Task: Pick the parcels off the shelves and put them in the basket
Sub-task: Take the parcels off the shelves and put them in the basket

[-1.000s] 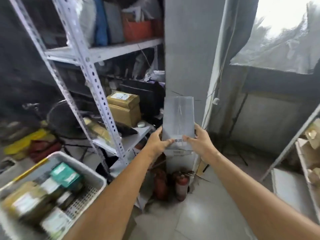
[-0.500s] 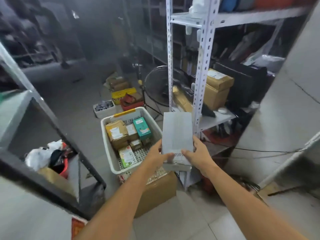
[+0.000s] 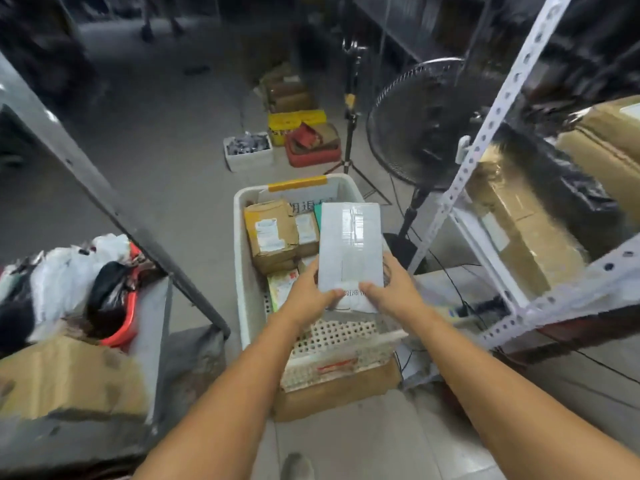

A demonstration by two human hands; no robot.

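A flat white parcel (image 3: pixel 349 244) with clear tape down its face is held in both hands just above the white perforated basket (image 3: pixel 242 271). My left hand (image 3: pixel 308 296) grips its near left corner and my right hand (image 3: pixel 391 289) grips its near right corner. Inside the basket lie a crumpled brown parcel (image 3: pixel 270 233) with a white label, a smaller brown one (image 3: pixel 306 230) and a light printed packet (image 3: pixel 282 289). The held parcel hides the basket's right side. The basket rests on a cardboard box (image 3: pixel 332 393).
A white slotted shelf rack (image 3: pixel 485 133) with large taped brown boxes (image 3: pixel 519 216) stands right. A black floor fan (image 3: pixel 419 123) and tripod (image 3: pixel 351 133) are behind the basket. Left is a grey shelf frame (image 3: pixel 104 188) with bags and a brown box (image 3: pixel 69 379). Small bins (image 3: pixel 249 154) sit on the floor beyond.
The view swung left and down from the wall and shelf to the basket. Both hands kept hold of the white parcel and carried it from the shelf side to over the basket.
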